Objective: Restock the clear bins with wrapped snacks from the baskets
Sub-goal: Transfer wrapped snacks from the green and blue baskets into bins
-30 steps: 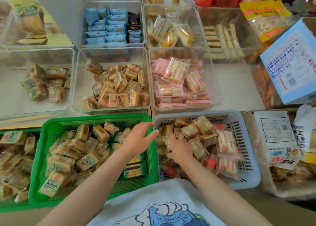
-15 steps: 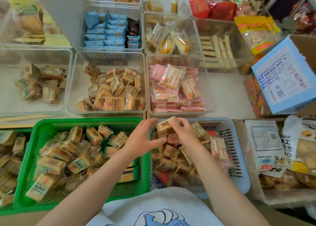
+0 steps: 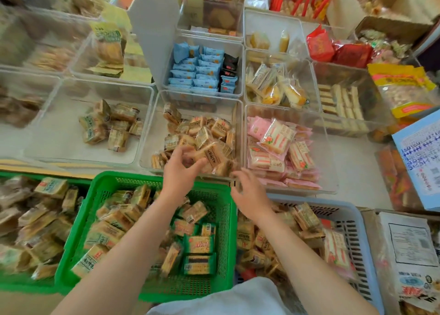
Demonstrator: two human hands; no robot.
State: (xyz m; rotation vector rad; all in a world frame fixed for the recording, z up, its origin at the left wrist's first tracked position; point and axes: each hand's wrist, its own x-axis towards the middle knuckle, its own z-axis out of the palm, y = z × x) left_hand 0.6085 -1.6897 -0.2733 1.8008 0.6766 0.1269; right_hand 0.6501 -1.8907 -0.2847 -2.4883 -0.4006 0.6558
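Note:
My left hand [image 3: 179, 171] hangs over the front of a clear bin [image 3: 152, 133] that holds tan wrapped snacks [image 3: 209, 129]. Its fingers are spread and loosely bent, and a tan wrapped snack [image 3: 213, 156] lies right at the fingertips on the pile. My right hand [image 3: 247, 192] hovers just in front of that bin's near right corner, fingers relaxed, holding nothing. Under my arms stand a green basket [image 3: 225, 231] and a blue-grey basket [image 3: 352, 224], both with several wrapped snacks.
To the right, a clear bin [image 3: 329, 152] holds pink wrapped snacks [image 3: 276, 136]. The clear bin at the left has a few green-labelled snacks [image 3: 104, 126]. More bins with blue packs [image 3: 195, 74] stand behind. A light blue box [image 3: 419, 157] juts in at the right.
Both hands rose from the blue-grey basket with tan snacks and moved forward to the clear bin. The left hand has spread over the pile and the right hand is now free.

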